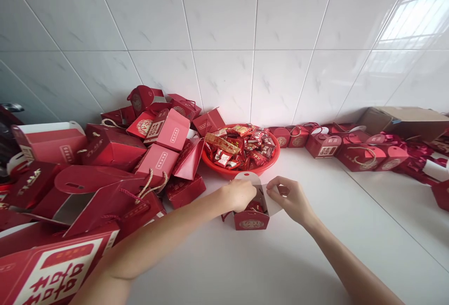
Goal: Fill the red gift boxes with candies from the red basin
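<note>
A small red gift box [251,223] stands upright on the white counter with its top flaps raised. Red-wrapped sweets [255,206] show inside it. My left hand [242,195] is curled over the box's left side and opening; its fingertips are partly hidden, so what they hold cannot be made out. On the other side, my right hand [288,198] pinches the box's right flap [272,202] between thumb and fingers. Just behind the box is a red plastic basin [242,171] heaped with wrapped sweets [242,146].
Many red gift boxes [115,150] with rope handles are piled at left, reaching close to my left forearm. More boxes [322,145] line the wall at right, near a brown cardboard box [403,120]. A white tiled wall [224,76] bounds the counter [315,258].
</note>
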### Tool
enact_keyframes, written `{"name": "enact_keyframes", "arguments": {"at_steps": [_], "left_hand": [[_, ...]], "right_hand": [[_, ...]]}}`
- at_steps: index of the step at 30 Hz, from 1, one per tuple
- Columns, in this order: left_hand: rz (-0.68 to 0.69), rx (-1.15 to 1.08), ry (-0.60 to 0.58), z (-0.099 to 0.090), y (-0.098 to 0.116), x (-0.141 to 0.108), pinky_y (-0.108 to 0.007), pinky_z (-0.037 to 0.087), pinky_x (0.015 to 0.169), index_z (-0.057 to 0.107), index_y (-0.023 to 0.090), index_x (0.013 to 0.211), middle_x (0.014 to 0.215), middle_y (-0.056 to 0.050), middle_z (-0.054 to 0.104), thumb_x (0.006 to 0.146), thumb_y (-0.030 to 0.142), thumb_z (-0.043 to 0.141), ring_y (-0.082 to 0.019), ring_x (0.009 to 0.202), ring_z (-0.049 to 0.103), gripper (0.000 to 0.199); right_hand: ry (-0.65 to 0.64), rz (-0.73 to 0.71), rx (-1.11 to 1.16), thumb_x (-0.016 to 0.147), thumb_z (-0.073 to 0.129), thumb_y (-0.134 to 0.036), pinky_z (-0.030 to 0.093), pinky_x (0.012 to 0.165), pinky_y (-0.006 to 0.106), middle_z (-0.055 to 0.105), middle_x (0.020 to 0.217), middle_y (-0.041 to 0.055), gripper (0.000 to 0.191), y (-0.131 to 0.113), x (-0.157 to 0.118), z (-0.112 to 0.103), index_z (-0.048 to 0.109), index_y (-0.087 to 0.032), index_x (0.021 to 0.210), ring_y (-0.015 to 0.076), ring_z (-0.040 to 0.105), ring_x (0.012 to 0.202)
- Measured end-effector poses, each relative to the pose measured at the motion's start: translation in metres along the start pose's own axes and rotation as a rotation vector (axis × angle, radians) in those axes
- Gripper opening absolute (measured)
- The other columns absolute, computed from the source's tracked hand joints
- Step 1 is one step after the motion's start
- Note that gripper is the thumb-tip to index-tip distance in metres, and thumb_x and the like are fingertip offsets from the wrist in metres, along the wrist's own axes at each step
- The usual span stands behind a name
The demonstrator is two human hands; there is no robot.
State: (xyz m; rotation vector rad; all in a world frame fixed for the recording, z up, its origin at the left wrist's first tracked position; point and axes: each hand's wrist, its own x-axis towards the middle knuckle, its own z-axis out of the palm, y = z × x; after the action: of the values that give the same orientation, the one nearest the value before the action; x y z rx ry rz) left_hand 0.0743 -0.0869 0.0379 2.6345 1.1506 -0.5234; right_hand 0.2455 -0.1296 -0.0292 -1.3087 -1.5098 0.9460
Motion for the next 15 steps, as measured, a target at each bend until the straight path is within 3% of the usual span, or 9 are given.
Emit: {"name": "enact_keyframes", "arguments": {"at_steps": [2,4,8,10,12,15], "left_hand": [[0.055,-0.029,0.004,-0.003,-0.007,-0.006,-0.032,0.051,0.065,0.070,0.018,0.066,0.074,-0.010,0.073,0.066,-0.007,0.060,-0.031,0.084,0.072,0.026],[0.124,-0.104,0.089,-0.005,-0.016,-0.015,-0.029,0.051,0.069,0.075,0.022,0.074,0.078,-0.006,0.075,0.071,-0.003,0.057,-0.028,0.093,0.071,0.031],[0.099,-0.347,0.492,0.006,-0.034,-0.037,-0.030,0.052,0.088,0.077,0.027,0.100,0.103,-0.001,0.077,0.085,0.014,0.059,-0.022,0.098,0.070,0.027],[0.026,-0.454,0.676,0.020,-0.042,-0.046,-0.031,0.053,0.087,0.076,0.025,0.107,0.107,-0.004,0.075,0.089,0.025,0.062,-0.021,0.096,0.070,0.023],[-0.052,-0.526,0.754,0.035,-0.048,-0.051,-0.031,0.055,0.082,0.074,0.023,0.108,0.109,-0.006,0.072,0.088,0.036,0.065,-0.021,0.091,0.070,0.026],[-0.081,-0.634,0.747,0.051,-0.049,-0.051,-0.031,0.056,0.076,0.073,0.021,0.105,0.103,-0.006,0.072,0.088,0.039,0.065,-0.019,0.082,0.071,0.025]], "right_hand": [[0.017,0.000,0.005,0.077,0.063,-0.039,0.047,0.051,0.030,0.063,0.070,0.0024,0.020,0.002,0.000,0.000,0.062,-0.020,0.084,0.0182,0.060,0.059],[0.044,-0.017,0.012,0.077,0.066,-0.039,0.048,0.052,0.030,0.063,0.075,0.0021,0.026,0.003,0.000,-0.001,0.063,-0.020,0.094,0.0185,0.062,0.061],[0.093,-0.080,0.019,0.080,0.069,-0.040,0.052,0.057,0.031,0.064,0.080,0.0018,0.033,0.004,0.000,-0.002,0.061,-0.020,0.105,0.0175,0.064,0.062],[0.111,-0.122,0.047,0.081,0.071,-0.041,0.054,0.060,0.031,0.066,0.083,0.0023,0.033,0.004,-0.001,-0.001,0.060,-0.021,0.104,0.0164,0.065,0.063],[0.116,-0.172,0.094,0.082,0.073,-0.042,0.054,0.060,0.030,0.067,0.085,0.0028,0.030,0.003,-0.002,0.000,0.059,-0.022,0.098,0.0157,0.065,0.063],[0.086,-0.233,0.135,0.084,0.073,-0.044,0.055,0.062,0.030,0.068,0.083,0.0029,0.027,0.002,-0.004,0.003,0.059,-0.022,0.087,0.0162,0.066,0.065]]}}
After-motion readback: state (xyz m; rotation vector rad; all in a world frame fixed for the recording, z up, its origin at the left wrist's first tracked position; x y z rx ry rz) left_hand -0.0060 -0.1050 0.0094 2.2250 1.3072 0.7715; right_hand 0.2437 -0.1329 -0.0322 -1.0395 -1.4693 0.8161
